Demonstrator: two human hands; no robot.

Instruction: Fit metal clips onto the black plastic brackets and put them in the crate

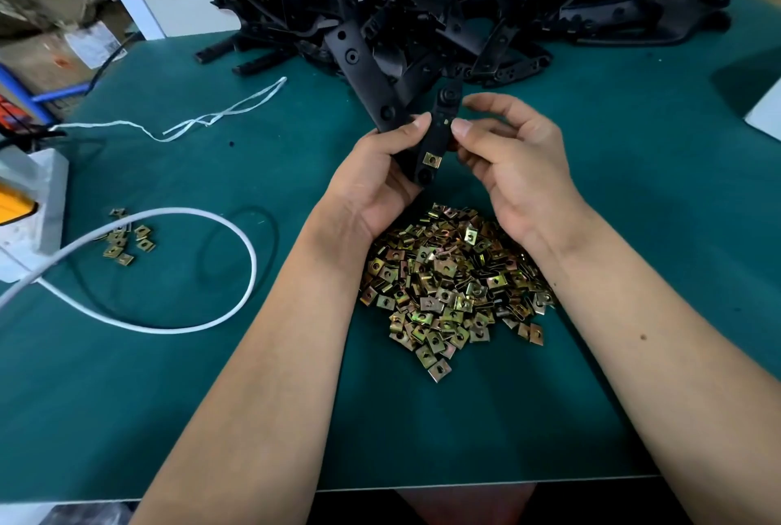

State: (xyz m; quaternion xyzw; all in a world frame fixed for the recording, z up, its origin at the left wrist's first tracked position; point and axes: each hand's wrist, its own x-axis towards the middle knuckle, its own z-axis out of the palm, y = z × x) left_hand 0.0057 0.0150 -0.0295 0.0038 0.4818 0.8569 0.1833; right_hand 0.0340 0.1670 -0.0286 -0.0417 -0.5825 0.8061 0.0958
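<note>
My left hand (374, 175) grips two long black plastic brackets above the green table. The left bracket (359, 63) slants up and away. The right bracket (441, 122) stands nearly upright and carries a brass-coloured metal clip (432, 161) near its lower end. My right hand (507, 156) pinches the right bracket's edge with thumb and fingers curled round it. Under my wrists lies a large heap of loose metal clips (448, 283). A pile of black brackets (422, 13) covers the far side of the table. No crate is in view.
A white cable (249, 271) loops over the table's left half, beside a small cluster of clips (126, 239). White string (203, 120) lies further back. A white box (38, 203) sits at the left edge. The table's front edge (465, 482) runs below my forearms.
</note>
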